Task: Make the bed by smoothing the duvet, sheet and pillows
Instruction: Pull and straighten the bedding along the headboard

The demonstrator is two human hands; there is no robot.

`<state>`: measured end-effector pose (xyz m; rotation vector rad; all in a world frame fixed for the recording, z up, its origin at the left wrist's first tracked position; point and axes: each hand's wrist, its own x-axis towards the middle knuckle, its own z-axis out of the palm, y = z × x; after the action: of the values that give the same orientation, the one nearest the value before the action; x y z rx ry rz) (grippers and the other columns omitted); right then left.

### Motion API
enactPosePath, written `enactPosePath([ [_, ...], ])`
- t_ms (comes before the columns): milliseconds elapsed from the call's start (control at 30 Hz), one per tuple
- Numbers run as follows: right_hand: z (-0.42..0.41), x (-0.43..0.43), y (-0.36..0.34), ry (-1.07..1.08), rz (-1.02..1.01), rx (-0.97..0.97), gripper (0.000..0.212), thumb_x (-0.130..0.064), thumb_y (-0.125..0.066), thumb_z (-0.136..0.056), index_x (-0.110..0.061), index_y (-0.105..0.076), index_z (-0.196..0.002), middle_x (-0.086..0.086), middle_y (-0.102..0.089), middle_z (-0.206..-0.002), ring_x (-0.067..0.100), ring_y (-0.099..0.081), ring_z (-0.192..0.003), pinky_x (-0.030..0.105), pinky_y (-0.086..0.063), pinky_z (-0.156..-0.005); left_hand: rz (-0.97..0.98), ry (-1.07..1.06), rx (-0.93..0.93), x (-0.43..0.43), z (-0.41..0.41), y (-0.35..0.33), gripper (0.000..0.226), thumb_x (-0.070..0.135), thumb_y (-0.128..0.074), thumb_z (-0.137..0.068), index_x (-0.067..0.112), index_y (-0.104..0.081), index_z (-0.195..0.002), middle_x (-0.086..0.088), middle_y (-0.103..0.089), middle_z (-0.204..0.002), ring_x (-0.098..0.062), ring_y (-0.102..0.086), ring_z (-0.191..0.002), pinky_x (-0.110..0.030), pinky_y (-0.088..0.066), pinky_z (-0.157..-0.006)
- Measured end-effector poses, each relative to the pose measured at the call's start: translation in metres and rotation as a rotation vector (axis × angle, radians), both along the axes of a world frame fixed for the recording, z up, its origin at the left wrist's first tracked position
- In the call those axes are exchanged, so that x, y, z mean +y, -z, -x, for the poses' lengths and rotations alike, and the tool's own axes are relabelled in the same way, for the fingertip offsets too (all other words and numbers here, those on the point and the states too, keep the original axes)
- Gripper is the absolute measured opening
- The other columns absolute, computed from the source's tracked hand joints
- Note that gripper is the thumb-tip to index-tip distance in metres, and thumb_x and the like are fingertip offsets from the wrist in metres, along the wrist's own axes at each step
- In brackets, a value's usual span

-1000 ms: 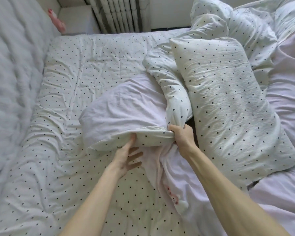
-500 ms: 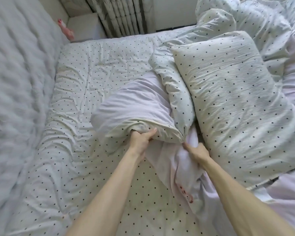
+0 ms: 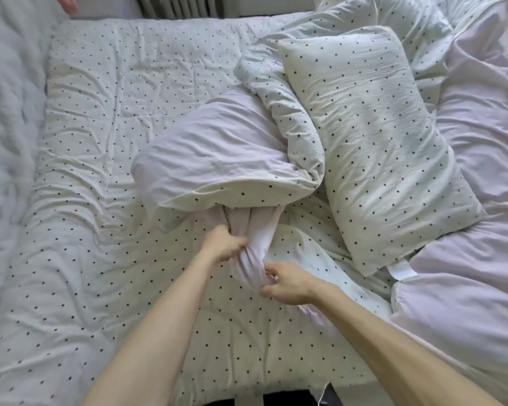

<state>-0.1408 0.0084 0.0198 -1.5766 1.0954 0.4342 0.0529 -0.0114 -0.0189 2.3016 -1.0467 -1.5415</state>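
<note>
A white sheet with black dots (image 3: 106, 148) covers the mattress, wrinkled. In the middle lies a bunched duvet (image 3: 217, 148), pale lilac on one side and dotted on the other, folded over itself. A twisted lilac strip of it (image 3: 251, 253) runs out from under the fold toward me. My left hand (image 3: 222, 243) grips this strip on its left side. My right hand (image 3: 285, 281) pinches its lower end. A dotted pillow (image 3: 373, 142) lies slanted to the right of the duvet fold.
A quilted grey headboard or padded wall (image 3: 9, 118) runs along the left. More lilac and dotted bedding (image 3: 481, 142) is heaped at the right. A radiator (image 3: 179, 5) stands beyond the far edge. The bed's near edge (image 3: 276, 395) is at the bottom.
Both hands have drawn back toward me from the duvet's folded edge and now hold a twisted lilac strip. The view has shifted lower and closer over the bed.
</note>
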Motion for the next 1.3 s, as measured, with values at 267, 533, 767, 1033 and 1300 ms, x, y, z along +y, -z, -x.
enactPosePath([
  [267,-0.026,-0.055,0.021,0.917,-0.034,-0.045,0.101,-0.071,-0.076,-0.072,-0.009,-0.044,-0.145,0.003,-0.056,-0.138,0.025,-0.059,-0.119,0.042,-0.054,-0.092,0.249,-0.082,-0.026,0.081,-0.028,0.016,0.020,0.020,-0.057,-0.082,0.014,-0.047,-0.066,-0.001,-0.054,-0.063,-0.023,-0.049,-0.061,-0.033,-0.034,-0.055],
  [533,-0.130,0.027,0.065,0.914,0.147,0.076,0.020,-0.003,-0.048,-0.080,-0.012,-0.059,-0.094,0.006,-0.067,-0.087,0.023,-0.060,-0.075,0.034,-0.051,-0.066,0.061,0.067,0.161,0.134,-0.112,0.034,0.033,0.030,-0.060,-0.090,0.023,-0.058,-0.122,0.000,-0.070,-0.111,-0.010,-0.064,-0.092,-0.026,-0.051,-0.077],
  [767,-0.173,0.174,0.037,0.080,0.230,0.050,0.025,0.004,-0.042,-0.070,-0.015,-0.028,-0.064,0.002,-0.036,-0.063,0.025,-0.038,-0.064,0.038,-0.022,-0.052,0.083,0.241,0.052,0.107,-0.124,-0.007,0.112,0.072,-0.072,-0.068,0.023,-0.022,-0.156,-0.009,-0.036,-0.154,-0.029,-0.043,-0.137,-0.040,-0.041,-0.106],
  [1033,-0.159,0.151,0.050,0.456,-0.083,-0.106,0.028,-0.043,-0.074,-0.086,-0.023,-0.065,-0.104,-0.009,-0.067,-0.104,0.008,-0.064,-0.092,0.027,-0.049,-0.076,0.170,0.084,-0.339,0.157,-0.148,0.024,0.039,0.002,-0.053,-0.080,0.006,-0.056,-0.119,-0.019,-0.065,-0.107,-0.041,-0.060,-0.098,-0.036,-0.041,-0.072],
  [1300,-0.143,0.051,0.106,1.262,-0.083,0.325,0.149,-0.090,-0.071,-0.056,0.000,-0.011,-0.159,0.017,-0.032,-0.157,0.038,-0.039,-0.139,0.049,-0.038,-0.110,0.031,-0.349,-0.061,0.267,-0.164,0.050,0.017,0.002,-0.058,-0.072,0.015,-0.061,-0.082,-0.006,-0.068,-0.076,-0.029,-0.063,-0.074,-0.038,-0.051,-0.067],
])
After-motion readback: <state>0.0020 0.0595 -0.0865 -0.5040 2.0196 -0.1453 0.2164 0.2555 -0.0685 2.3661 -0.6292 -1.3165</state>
